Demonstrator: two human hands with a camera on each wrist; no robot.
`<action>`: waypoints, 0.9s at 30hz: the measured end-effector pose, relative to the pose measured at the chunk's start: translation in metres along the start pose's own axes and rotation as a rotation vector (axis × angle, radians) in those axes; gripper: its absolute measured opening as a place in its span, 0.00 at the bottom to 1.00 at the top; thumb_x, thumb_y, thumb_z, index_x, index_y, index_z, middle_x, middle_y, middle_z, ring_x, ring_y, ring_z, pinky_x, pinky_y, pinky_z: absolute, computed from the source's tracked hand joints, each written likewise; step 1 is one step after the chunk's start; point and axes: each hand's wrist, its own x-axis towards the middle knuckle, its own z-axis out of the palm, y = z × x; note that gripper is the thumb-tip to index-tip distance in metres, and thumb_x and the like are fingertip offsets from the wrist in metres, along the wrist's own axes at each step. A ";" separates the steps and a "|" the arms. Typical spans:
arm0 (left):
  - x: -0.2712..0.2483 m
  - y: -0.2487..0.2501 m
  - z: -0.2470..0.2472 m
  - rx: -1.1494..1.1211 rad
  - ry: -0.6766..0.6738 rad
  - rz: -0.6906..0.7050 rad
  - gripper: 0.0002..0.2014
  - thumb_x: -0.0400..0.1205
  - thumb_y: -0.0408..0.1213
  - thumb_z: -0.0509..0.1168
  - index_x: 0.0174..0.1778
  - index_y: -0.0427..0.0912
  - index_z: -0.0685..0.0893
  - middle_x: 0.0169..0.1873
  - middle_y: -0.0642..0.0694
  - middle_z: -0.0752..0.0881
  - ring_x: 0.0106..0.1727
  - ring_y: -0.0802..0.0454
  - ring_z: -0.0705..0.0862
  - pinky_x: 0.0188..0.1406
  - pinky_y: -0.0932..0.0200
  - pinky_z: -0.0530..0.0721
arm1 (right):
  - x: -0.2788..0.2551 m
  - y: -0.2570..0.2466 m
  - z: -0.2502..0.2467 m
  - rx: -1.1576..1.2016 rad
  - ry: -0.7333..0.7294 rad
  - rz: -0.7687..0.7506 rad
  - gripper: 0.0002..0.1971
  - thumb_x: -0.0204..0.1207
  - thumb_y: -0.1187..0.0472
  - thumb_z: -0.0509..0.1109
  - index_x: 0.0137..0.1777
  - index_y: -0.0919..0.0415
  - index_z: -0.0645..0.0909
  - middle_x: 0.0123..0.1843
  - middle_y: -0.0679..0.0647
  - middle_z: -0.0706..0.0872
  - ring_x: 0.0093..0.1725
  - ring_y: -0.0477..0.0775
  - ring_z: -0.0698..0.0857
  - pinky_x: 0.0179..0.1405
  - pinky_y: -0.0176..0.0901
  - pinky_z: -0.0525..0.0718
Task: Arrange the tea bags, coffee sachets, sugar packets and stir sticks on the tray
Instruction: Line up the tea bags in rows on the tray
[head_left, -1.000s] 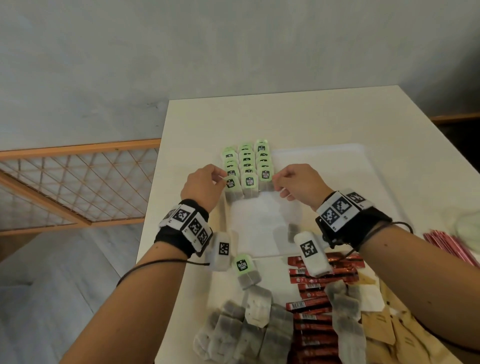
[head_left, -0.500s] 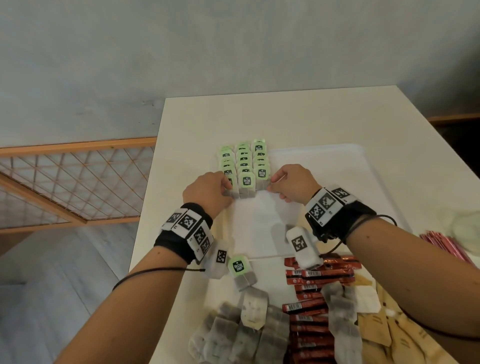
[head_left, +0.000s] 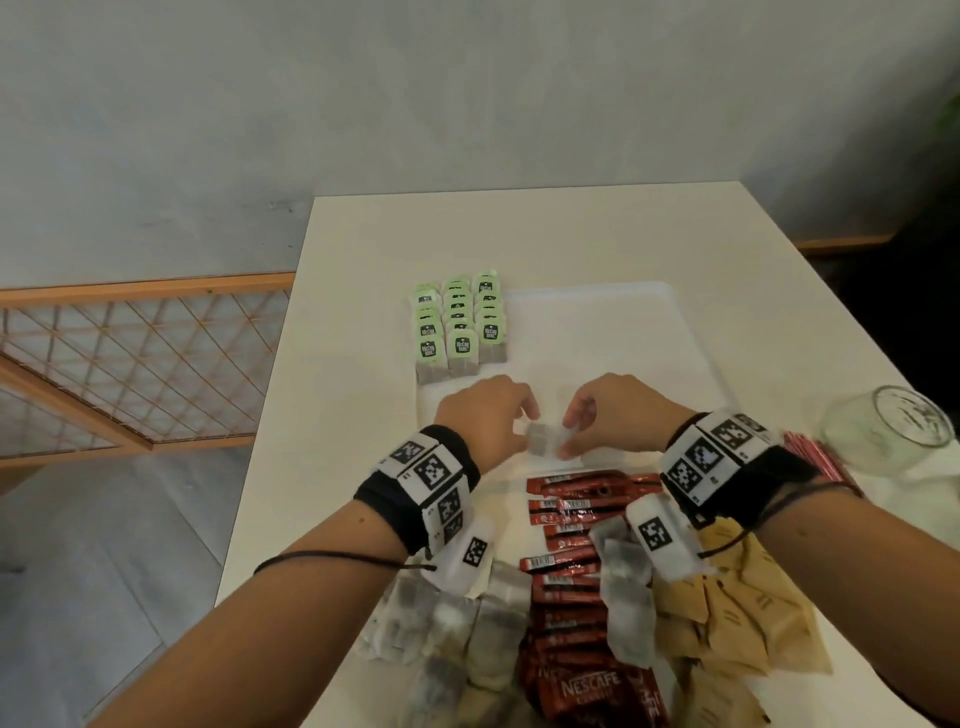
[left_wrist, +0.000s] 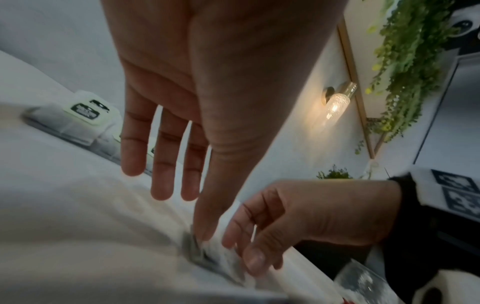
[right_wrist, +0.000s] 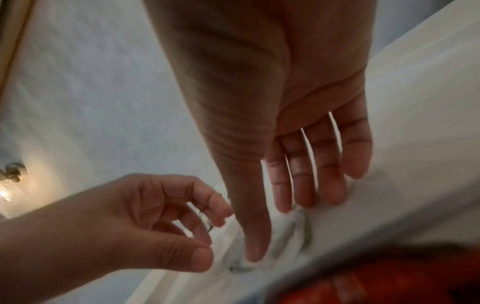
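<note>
- wooden lattice panel (head_left: 135, 374): diamond mesh in an orange frame, at far left beside the table (head_left: 519, 234), whose top is smooth, matte and cream.
- green-tagged tea bags (head_left: 460, 327): three tidy columns of overlapping square paper tags over grey gauze pouches, in the tray's far left corner; each column's long axis runs away from the viewer.
- left hand (head_left: 485, 421): over the near part of the tray (head_left: 623, 338), a shallow white rectangular dish with rounded corners; thumb tip presses down on the loose tea bag (head_left: 543, 439) while the other fingers are straight and slightly spread (wrist view), touching nothing.
- loose tea bag: a small, flat, grey translucent pouch lying on the tray floor between the two hands, near the front rim; blurred, so its long axis cannot be told.
- right hand (head_left: 618, 415): fingers loosely curled, thumb and fingertips at the bag's right edge; whether they actually pinch it cannot be told.
- heap below the hands: limp grey tea bags (head_left: 457, 623), glossy red coffee sachets (head_left: 576, 551) as slim sticks lying mostly crosswise, and matte tan sugar packets (head_left: 737, 623).
- glass jar (head_left: 888, 428): clear, lying on its side, at far right.
</note>
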 end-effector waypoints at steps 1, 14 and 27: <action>-0.002 0.005 0.005 0.026 -0.013 0.014 0.14 0.80 0.46 0.67 0.62 0.54 0.82 0.59 0.53 0.81 0.55 0.53 0.80 0.51 0.56 0.76 | -0.003 0.000 0.004 -0.021 0.020 -0.008 0.21 0.57 0.43 0.85 0.48 0.49 0.86 0.41 0.40 0.85 0.43 0.43 0.83 0.47 0.41 0.82; -0.015 0.027 0.023 0.252 -0.030 -0.028 0.18 0.83 0.36 0.60 0.69 0.52 0.81 0.65 0.49 0.80 0.64 0.45 0.81 0.53 0.53 0.77 | -0.009 -0.001 0.013 0.329 -0.054 0.016 0.10 0.75 0.65 0.74 0.52 0.63 0.76 0.38 0.58 0.86 0.36 0.54 0.86 0.39 0.44 0.85; -0.007 0.026 0.019 0.243 -0.033 -0.008 0.18 0.82 0.39 0.65 0.69 0.53 0.82 0.64 0.50 0.83 0.62 0.46 0.83 0.51 0.54 0.78 | -0.004 -0.004 0.008 0.438 -0.117 0.048 0.11 0.73 0.69 0.76 0.52 0.64 0.79 0.39 0.61 0.88 0.33 0.52 0.89 0.37 0.41 0.89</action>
